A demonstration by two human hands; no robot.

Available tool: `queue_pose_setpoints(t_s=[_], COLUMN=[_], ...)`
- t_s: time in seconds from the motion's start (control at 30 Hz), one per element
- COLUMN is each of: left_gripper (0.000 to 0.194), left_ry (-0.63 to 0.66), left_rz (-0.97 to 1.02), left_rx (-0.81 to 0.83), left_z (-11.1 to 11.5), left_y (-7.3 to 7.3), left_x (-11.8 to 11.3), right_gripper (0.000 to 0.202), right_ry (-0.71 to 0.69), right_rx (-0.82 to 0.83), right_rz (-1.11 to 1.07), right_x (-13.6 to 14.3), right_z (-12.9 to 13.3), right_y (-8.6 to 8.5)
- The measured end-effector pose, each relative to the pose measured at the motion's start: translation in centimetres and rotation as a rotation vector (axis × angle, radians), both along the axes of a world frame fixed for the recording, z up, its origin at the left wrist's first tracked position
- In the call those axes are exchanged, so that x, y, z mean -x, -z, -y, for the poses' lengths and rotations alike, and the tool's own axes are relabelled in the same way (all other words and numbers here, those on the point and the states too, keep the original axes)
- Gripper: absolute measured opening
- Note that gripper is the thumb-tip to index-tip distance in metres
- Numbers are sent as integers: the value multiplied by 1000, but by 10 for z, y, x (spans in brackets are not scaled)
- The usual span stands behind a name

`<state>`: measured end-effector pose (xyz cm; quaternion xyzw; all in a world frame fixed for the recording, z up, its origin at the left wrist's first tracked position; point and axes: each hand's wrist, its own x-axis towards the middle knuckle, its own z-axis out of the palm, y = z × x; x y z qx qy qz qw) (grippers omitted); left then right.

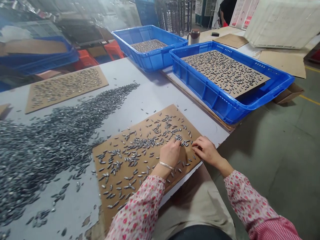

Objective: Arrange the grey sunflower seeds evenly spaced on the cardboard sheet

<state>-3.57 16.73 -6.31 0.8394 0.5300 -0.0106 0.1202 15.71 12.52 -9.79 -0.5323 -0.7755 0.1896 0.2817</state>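
A brown cardboard sheet [140, 128] lies on the white table before me, scattered with small grey spindle-shaped metal pieces [145, 143], some clumped and some apart. My left hand [170, 154], with a bracelet at the wrist, is curled down over the sheet at a clump of pieces. Its fingertips are mostly hidden, so anything pinched there cannot be made out. At the sheet's right edge is my right hand [206, 150], its fingers bent and slightly apart near a few loose pieces; nothing shows between them. A large heap of the same pieces [55, 143] spreads along the left.
Another covered cardboard sheet [67, 86] lies beyond the heap. Two blue crates, one nearer [207, 91] and one farther [152, 60], hold sheets with pieces. A mug [194, 36] stands behind them. The table edge [222, 140] runs close by my right hand.
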Motion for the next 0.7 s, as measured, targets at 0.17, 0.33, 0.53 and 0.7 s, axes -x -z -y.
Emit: queue_pose_setpoints(t_s=[0.17,0.33,0.53,0.7], left_gripper=[28,23,22,23], left_ry=[33,104,186,209], left_rz=[-60,-57,-40,-15], left_rx=[-57,54,88,176], left_z=[0,5,12,13], left_y=[3,-7,-11,-13], left_x=[2,7,5,4], right_gripper=[10,13,11,8], right_ry=[17,-86,-57,12], right_rx=[-61,-14,93,118], right_rz=[154,270,279,201], right_x=[15,14,3,0], right_z=[-20,-8,5,-5], right_y=[-3,-23,-24,-17])
